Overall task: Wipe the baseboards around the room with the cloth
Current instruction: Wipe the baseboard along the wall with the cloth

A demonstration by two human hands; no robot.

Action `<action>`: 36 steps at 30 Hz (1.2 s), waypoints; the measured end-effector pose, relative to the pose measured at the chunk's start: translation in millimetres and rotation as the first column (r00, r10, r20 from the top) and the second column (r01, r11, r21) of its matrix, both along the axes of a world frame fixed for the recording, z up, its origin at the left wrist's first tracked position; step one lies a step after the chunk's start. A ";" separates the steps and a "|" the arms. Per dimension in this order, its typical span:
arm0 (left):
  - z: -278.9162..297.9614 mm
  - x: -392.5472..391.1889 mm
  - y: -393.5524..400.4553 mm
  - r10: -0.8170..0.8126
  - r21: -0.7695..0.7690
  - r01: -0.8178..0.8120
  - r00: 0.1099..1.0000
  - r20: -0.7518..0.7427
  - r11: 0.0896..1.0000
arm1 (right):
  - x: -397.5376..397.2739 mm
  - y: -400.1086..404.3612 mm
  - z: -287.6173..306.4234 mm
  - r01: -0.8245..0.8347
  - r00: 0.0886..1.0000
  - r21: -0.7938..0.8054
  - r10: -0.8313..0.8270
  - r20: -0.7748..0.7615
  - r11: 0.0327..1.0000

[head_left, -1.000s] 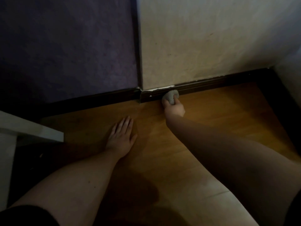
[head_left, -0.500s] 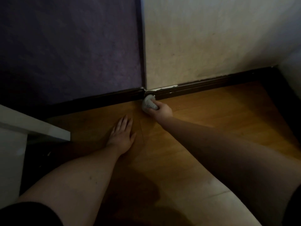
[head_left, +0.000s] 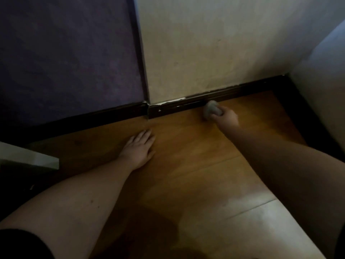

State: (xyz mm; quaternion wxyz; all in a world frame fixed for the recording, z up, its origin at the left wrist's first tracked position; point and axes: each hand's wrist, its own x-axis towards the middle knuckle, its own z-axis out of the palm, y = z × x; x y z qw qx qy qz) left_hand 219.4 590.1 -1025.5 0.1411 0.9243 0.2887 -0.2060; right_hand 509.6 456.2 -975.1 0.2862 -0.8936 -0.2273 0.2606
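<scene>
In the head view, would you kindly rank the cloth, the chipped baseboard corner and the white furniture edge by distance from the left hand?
1. Chipped baseboard corner, just beyond the left hand.
2. Cloth, gripped in the right hand.
3. White furniture edge, far left.

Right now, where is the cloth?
In the head view, right of centre: the cloth is balled in the right hand, against the dark baseboard under the pale wall.
</scene>
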 end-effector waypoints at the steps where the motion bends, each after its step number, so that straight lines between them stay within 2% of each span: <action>1: 1.0 7.5 -1.6 -0.032 -0.016 0.032 0.999 -0.001 0.999 | 13.8 -13.2 0.0 0.096 0.995 0.018 -0.096 0.007 0.995; 5: -1.0 27.0 -10.4 -0.045 -0.057 0.042 0.998 -0.051 0.997 | 48.2 -46.2 -1.2 0.422 0.905 0.145 -0.424 -0.020 0.895; 7: -4.7 29.4 -14.2 -0.035 -0.059 0.031 0.997 -0.068 0.998 | 55.7 -48.0 0.5 0.511 0.859 0.176 -0.509 -0.061 0.841; 10: -6.8 30.9 -16.3 -0.021 -0.048 0.018 0.998 -0.056 0.999 | 63.3 -40.8 0.4 0.548 0.835 0.204 -0.545 -0.076 0.811; 18: -6.0 36.2 -18.0 -0.012 -0.040 0.010 0.998 -0.055 0.999 | 81.1 -11.6 -0.3 0.452 0.892 0.193 -0.442 -0.092 0.871; 22: -7.4 37.1 -18.4 -0.004 -0.037 0.002 0.999 -0.053 0.999 | 69.3 10.6 -0.2 0.460 0.887 0.225 -0.435 -0.153 0.859; 25: -6.7 37.2 -18.3 0.001 -0.031 -0.002 0.998 -0.062 1.000 | 39.1 22.4 -7.0 0.478 0.875 0.262 -0.429 -0.223 0.839; 30: -5.9 33.1 -19.6 0.064 -0.077 -0.064 0.998 -0.008 0.995 | -44.4 41.7 -17.6 0.309 0.941 0.260 -0.255 -0.221 0.915; 36: -14.0 3.0 -28.8 0.199 -0.010 -0.199 0.979 0.041 0.980 | -107.6 70.5 -15.2 0.193 0.971 0.250 -0.148 -0.190 0.949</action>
